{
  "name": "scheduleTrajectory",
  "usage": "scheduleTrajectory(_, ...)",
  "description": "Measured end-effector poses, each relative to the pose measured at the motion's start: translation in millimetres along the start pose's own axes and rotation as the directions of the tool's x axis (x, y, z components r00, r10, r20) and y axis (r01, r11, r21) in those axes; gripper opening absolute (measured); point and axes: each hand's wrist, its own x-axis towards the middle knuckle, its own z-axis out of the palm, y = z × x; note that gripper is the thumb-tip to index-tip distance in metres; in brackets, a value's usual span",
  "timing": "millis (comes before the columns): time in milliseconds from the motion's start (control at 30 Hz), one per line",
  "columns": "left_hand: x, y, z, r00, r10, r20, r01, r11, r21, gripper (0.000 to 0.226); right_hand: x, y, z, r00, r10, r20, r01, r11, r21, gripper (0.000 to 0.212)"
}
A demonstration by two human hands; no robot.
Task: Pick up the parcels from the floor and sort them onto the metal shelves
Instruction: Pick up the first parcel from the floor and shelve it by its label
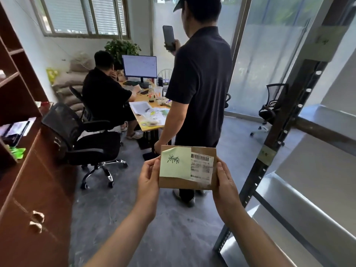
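DESK: What fills the foreground?

PHOTOGRAPHER: A brown cardboard parcel (174, 183), held upright above the grey floor (154, 228). It is just left of the front upright of the metal shelves (269, 147) and not touching it. A pale green sticky note (174, 164) with handwritten characters covers the left part of its face. The note overlaps a white barcode label (202, 166).

DESK: And the hands?

PHOTOGRAPHER: Both are on it. The left hand (148, 180) pinches the parcel's edge farther from the shelves, thumb on the front beside the note. The right hand (224, 182) pinches the edge nearer the shelves, thumb lying along the front. The other fingers of both hands go behind the cardboard, mostly hidden.

DESK: Who else is in shot?

PHOTOGRAPHER: A standing person (198, 83) in a dark shirt and cap, back to the camera, is left of the shelves and just beyond the parcel. That person raises a black phone (169, 37) in one hand. Farther left of the shelves, a seated person (104, 93) in black faces a lit monitor (139, 66). The monitor stands on a wooden worktop (146, 120) strewn with papers and bottles.

DESK: Furniture?

PHOTOGRAPHER: A black office chair (77, 135) stands well left of the shelves, beside a red-brown wooden cabinet (28, 180). A mesh chair (271, 106) sits beyond the shelves, by frosted glass
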Motion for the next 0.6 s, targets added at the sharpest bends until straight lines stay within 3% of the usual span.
scheduleTrajectory(600,111,-69,122,0.960,-0.171,0.223,0.148,0.982,0.116,0.024,94,9,-92,0.940,0.021,-0.341,-0.010,0.999,0.033,0.037)
